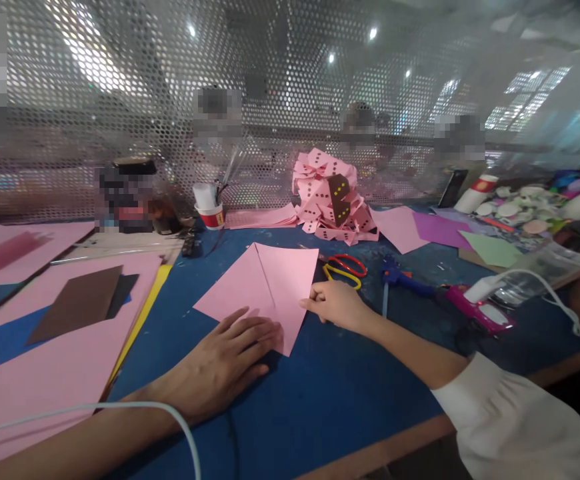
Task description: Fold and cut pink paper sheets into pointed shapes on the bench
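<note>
Left hand [230, 353] lies flat, gripping nothing, on the near part of the folded pink paper [293, 277]; the right hand [337, 305] pinches its right edge. Both touch it on the blue tabletop [330, 400], its seam [264, 273] slanting away leftward.

The left hand [230, 353] lies flat with its fingers spread over the lower part of a folded pink sheet [290, 273], while the right hand [340, 305] pinches that sheet's right edge. Just beyond the right hand, scissors [354, 257] with red and yellow handles lie on the blue counter [340, 393]. Farther back stands a bundle of dotted pink paper pieces [320, 193], with a red-and-white cup [214, 219] to its left. A brown sheet [77, 303] rests among larger papers at left.
</note>
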Tool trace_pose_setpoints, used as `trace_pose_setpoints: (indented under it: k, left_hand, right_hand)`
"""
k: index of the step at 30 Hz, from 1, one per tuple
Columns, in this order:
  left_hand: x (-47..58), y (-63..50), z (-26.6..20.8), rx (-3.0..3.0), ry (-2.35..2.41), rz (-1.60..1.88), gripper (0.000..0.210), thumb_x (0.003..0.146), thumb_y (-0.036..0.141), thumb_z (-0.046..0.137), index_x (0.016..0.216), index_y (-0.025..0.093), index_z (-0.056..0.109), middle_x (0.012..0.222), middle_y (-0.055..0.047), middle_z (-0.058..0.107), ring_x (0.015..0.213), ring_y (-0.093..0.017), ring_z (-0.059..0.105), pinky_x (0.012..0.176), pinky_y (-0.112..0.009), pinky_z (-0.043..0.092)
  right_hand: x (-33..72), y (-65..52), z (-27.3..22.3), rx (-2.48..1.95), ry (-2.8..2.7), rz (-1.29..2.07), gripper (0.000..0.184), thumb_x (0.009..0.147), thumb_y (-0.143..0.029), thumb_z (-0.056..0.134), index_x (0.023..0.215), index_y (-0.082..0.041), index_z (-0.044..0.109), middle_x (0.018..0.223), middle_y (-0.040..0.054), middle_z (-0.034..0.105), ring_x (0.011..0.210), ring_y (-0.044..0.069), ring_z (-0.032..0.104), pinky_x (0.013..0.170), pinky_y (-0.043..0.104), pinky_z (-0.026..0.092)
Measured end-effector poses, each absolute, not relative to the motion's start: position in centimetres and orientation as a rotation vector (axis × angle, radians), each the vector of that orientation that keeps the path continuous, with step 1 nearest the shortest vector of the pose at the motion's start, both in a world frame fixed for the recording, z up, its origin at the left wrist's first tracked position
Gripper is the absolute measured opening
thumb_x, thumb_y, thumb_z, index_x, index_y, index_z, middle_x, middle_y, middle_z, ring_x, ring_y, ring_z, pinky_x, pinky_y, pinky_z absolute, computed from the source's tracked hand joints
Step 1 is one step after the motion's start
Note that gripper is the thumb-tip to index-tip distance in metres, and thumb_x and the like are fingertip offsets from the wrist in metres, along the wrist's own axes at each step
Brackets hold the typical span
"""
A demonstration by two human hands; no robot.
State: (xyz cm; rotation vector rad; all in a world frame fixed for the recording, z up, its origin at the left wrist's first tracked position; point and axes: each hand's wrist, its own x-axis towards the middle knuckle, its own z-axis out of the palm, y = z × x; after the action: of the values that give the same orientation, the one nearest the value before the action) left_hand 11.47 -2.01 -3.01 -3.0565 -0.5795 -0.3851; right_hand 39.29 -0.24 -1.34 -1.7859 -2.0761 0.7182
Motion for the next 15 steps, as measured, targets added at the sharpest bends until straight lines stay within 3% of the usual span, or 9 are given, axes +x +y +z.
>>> trace_pose_setpoints:
  k: [15]
  left_hand:
    - [11.54,-2.03,-2.88,-3.095,-0.579,-0.472,0.04,0.1,0.028,0.053,0.14,0.025,0.052,0.14,-0.006,0.061,0.133,-0.021,0.051,0.122,-0.049,0.029]
  right_hand:
    - [39.52,-0.58,-0.58,-1.756,-2.099,0.804,0.024,0.09,-0.035,0.058,0.072,-0.018,0.061,0.06,-0.0014,0.07,0.048,0.009,0.056,0.053,0.023,0.033]
